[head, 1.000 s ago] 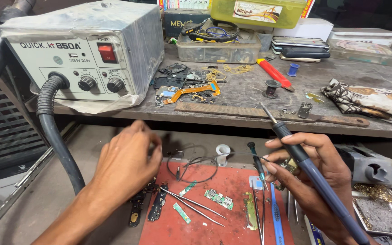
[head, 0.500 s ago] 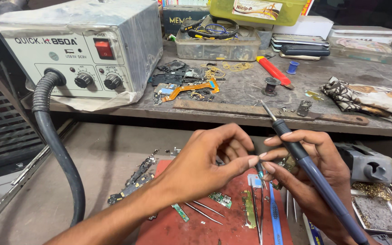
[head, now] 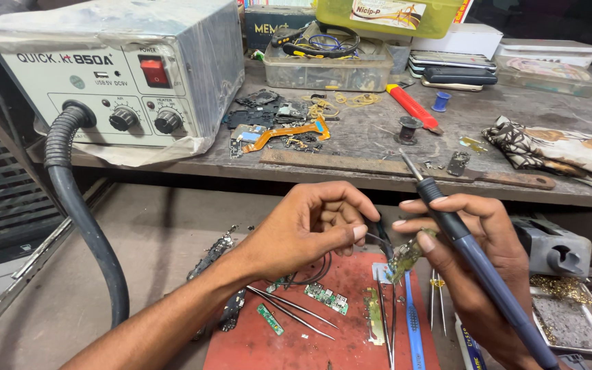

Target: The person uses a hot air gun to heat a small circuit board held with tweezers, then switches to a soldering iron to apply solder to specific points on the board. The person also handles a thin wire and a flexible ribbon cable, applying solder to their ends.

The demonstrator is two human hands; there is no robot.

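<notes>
My left hand point(head: 310, 233) is closed, pinching a thin wire point(head: 373, 238) whose dark loop hangs under the palm. Its fingertips nearly touch my right hand point(head: 477, 264). The right hand holds a soldering iron point(head: 471, 257) with a blue-grey handle, its metal tip pointing up and away. The same hand's fingers grip a small green circuit board point(head: 405, 255), tilted toward the wire's end. Both hands hover over a red work mat point(head: 255, 346).
On the mat lie tweezers point(head: 289, 312), small green boards point(head: 327, 298) and a blue tool point(head: 414, 329). A grey hot-air station point(head: 118, 75) with a black hose point(head: 83, 226) stands on the cluttered bench point(head: 351, 164). A metal tray point(head: 570, 315) sits at the right.
My left hand left the mat at the left, lifted the thin wire and moved right to meet the right hand. The right hand with iron and board barely moved.
</notes>
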